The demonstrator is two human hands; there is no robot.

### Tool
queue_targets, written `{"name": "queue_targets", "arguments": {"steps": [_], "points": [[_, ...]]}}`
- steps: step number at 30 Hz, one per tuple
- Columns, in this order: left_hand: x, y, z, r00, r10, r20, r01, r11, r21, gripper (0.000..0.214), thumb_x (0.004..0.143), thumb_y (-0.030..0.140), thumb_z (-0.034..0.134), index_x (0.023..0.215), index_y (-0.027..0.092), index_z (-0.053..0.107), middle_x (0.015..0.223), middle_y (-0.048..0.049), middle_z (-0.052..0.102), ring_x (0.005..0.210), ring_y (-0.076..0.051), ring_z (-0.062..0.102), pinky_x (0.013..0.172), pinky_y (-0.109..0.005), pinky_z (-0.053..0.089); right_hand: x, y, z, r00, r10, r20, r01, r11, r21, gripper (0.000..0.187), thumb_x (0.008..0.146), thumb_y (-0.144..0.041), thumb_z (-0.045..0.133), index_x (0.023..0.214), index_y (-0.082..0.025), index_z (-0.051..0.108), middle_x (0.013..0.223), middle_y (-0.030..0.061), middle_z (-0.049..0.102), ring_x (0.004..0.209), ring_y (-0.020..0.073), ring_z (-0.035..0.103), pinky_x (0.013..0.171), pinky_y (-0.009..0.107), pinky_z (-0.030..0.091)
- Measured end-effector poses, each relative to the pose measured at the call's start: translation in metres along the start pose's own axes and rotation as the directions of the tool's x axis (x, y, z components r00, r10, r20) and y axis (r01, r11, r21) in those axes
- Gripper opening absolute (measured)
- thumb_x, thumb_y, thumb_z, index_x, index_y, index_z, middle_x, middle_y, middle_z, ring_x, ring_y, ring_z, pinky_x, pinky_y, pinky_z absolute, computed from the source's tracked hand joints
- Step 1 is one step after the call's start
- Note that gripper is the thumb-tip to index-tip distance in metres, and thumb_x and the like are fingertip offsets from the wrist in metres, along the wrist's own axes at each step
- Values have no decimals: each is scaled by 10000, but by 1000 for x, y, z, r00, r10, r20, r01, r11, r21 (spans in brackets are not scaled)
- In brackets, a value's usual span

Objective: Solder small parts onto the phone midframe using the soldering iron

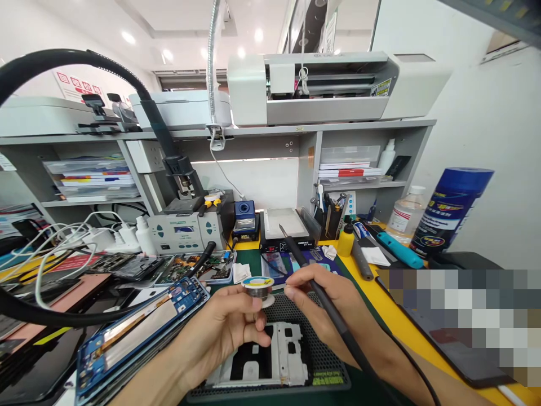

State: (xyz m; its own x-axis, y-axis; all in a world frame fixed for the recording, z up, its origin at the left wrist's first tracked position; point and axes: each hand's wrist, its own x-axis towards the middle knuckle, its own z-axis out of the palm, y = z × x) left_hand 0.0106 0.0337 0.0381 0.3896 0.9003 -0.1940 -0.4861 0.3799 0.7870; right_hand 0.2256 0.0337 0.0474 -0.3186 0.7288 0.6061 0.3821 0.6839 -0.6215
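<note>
My left hand (230, 316) is closed around a small solder spool (258, 287) with a yellow-and-blue label, held by its rim. A soldering iron (324, 299) lies in my right hand (344, 307), its tip pointing up and away. The right thumb and index fingertips come together just right of the spool; whether they pinch a thin wire end I cannot make out. Below both hands, a silver and black phone frame (281, 352) lies flat on a dark perforated mat (325, 338). My left hand hides part of the frame.
Left are a blue opened phone (139, 332), stacked phone parts and a soldering station (181, 232). At the back stand an iron holder (245, 217) and a heating plate (287, 223). A yellow bottle (345, 241), blue spray can (450, 211) and dark tablet (443, 327) are on the right.
</note>
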Motion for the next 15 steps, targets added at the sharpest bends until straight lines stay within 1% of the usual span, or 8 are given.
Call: {"name": "queue_targets", "arguments": {"steps": [2, 4, 6, 8, 11, 15], "points": [[-1, 0, 0, 999, -15, 29, 16, 1000, -15, 137, 730, 118, 831, 827, 86, 739, 687, -31, 615, 583, -133, 601, 542, -307, 655, -1, 2, 2, 1000, 10, 8, -10, 1000, 20, 83, 985, -182, 613, 990, -264, 628, 849, -27, 685, 716, 127, 646, 652, 226, 482], [-3, 0, 0, 997, -37, 60, 38, 999, -16, 184, 750, 156, 851, 883, 76, 753, 674, -18, 592, 573, -121, 585, 530, -291, 645, -2, 3, 4, 1000, 8, 1, -8, 999, 40, 87, 983, -183, 618, 1009, -266, 627, 867, -27, 693, 740, 128, 660, 673, 226, 489], [-4, -1, 0, 994, -62, 85, 63, 998, -7, 227, 766, 163, 861, 944, 65, 761, 663, -6, 573, 560, -109, 569, 518, -276, 636, -3, 4, 6, 1000, 3, -1, -3, 998, 59, 100, 980, -173, 620, 1019, -264, 629, 882, -25, 699, 770, 130, 675, 702, 225, 497], [-4, -1, 0, 992, -85, 97, 86, 996, 0, 230, 770, 148, 859, 957, 58, 760, 653, 1, 560, 551, -102, 560, 510, -271, 631, -3, 3, 7, 1000, 8, 3, -8, 997, 75, 107, 977, -162, 620, 1019, -260, 629, 885, -24, 703, 781, 131, 681, 715, 222, 501], [-3, -1, -1, 989, -104, 104, 104, 995, 6, 186, 788, 144, 838, 942, 84, 753, 638, 6, 550, 544, -112, 562, 497, -284, 628, -3, 1, 5, 1000, 3, 5, -4, 997, 78, 112, 972, -150, 621, 1013, -254, 629, 866, -27, 702, 761, 126, 675, 704, 217, 499], [-4, 0, 0, 989, -104, 108, 103, 995, 17, 88, 811, 127, 805, 831, 125, 720, 630, 8, 541, 546, -125, 565, 502, -306, 623, -2, -2, 5, 1000, -30, -2, 30, 998, 61, 123, 964, -124, 619, 981, -245, 633, 854, -33, 695, 747, 115, 659, 705, 207, 490]]}}
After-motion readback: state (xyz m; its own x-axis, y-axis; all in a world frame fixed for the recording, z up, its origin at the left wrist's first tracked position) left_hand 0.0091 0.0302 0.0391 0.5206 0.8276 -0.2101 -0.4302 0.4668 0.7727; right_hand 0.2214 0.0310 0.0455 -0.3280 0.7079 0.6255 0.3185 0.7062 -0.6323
